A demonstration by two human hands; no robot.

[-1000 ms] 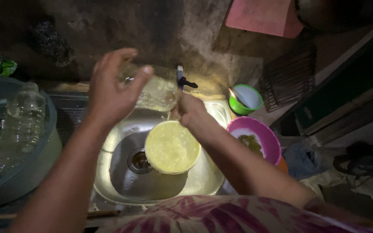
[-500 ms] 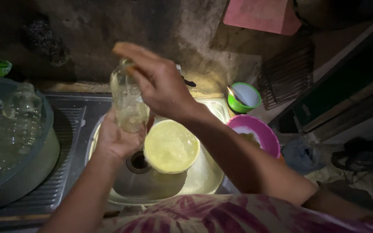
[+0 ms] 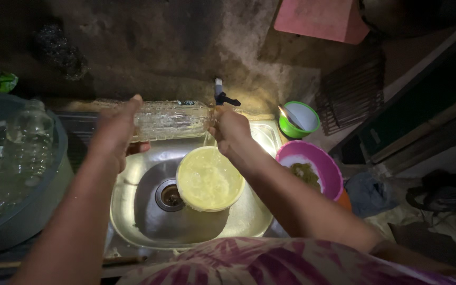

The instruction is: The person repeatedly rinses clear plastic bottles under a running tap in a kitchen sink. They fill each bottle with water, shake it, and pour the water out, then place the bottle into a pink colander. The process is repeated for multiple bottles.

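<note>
1. head view: the clear plastic bottle point(image 3: 170, 119) lay sideways above the steel sink point(image 3: 133, 221), under the tap point(image 3: 220, 98). wet hands could have let it slip into the yellow tub point(image 3: 209, 178) below.
2. head view: the left hand point(image 3: 116, 129) clasped its base end; the right hand point(image 3: 230, 129) gripped its neck, fingers closed.

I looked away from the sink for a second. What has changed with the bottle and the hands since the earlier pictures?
The clear plastic bottle, upright over the sink half a second ago, now lies level above it. The left hand has shifted from under it to one end; the right hand from its top to the other end by the tap. The yellow bowl, pink bowl and green bowl stayed put.
</note>
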